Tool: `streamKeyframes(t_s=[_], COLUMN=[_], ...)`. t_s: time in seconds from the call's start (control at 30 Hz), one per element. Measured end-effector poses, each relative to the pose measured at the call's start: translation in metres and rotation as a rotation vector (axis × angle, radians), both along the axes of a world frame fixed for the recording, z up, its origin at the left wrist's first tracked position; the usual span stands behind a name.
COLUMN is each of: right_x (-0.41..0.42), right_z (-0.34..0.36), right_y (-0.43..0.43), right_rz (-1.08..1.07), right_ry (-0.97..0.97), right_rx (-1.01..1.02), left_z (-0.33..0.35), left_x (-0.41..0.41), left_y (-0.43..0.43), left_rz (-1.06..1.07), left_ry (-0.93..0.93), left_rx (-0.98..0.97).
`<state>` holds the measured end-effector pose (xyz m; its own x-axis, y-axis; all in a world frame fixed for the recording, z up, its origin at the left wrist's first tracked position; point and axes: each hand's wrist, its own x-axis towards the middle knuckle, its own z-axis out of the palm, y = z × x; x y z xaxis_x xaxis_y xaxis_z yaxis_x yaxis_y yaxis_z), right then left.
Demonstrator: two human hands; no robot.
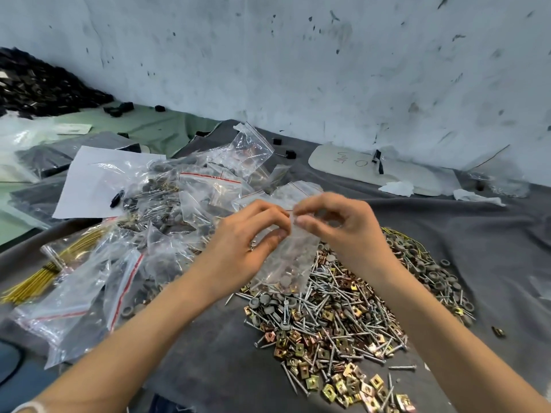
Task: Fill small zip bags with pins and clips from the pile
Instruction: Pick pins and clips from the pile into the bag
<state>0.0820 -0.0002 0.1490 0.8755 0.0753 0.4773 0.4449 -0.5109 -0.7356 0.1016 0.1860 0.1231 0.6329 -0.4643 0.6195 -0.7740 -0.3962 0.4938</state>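
Observation:
A small clear zip bag hangs upright over the pile, with grey caps and screws in its bottom. My left hand pinches its top edge from the left. My right hand pinches the same edge from the right, thumb and forefinger at the red zip line. Under the bag lies the pile of silver screws, brass square clips and grey round caps on the dark grey cloth.
Filled zip bags are heaped to the left, beside a bundle of yellow wires and a white sheet. A white card lies near the wall. Black parts are piled at the far left.

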Motion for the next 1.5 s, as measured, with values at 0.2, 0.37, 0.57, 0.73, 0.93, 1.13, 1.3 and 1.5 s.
streamKeyframes(t_s=[0.2, 0.37, 0.57, 0.73, 0.93, 1.13, 1.3, 1.5], right_x=[0.025, 0.034, 0.041, 0.03, 0.0, -0.003, 0.008, 0.019], right_z=[-0.05, -0.095, -0.1, -0.072, -0.007, -0.006, -0.033, -0.106], right_y=[-0.022, -0.009, -0.013, -0.013, 0.013, 0.014, 0.0, 0.003], right_rz=[-0.18, -0.272, -0.277, -0.267, -0.066, -0.056, -0.175, -0.124], right_ry=[0.297, 0.321, 0.271, 0.243, -0.113, -0.123, 0.001, 0.272], right_rx=[-0.201, -0.599, -0.688, -0.37, -0.033, -0.135, -0.024, -0.703], left_z=[0.0, 0.0, -0.005, -0.005, -0.006, -0.005, -0.005, -0.003], left_x=[0.005, 0.005, 0.004, 0.002, -0.001, -0.004, -0.002, -0.001], left_y=[0.008, 0.009, 0.016, 0.017, 0.009, 0.013, 0.024, 0.027], left_rz=[0.087, 0.107, 0.109, 0.078, 0.028, 0.033, 0.088, 0.106], left_ry=[0.047, 0.055, 0.035, 0.037, 0.012, 0.019, 0.033, 0.025], left_rx=[-0.111, -0.117, -0.099, -0.092, -0.045, -0.057, -0.074, -0.065])
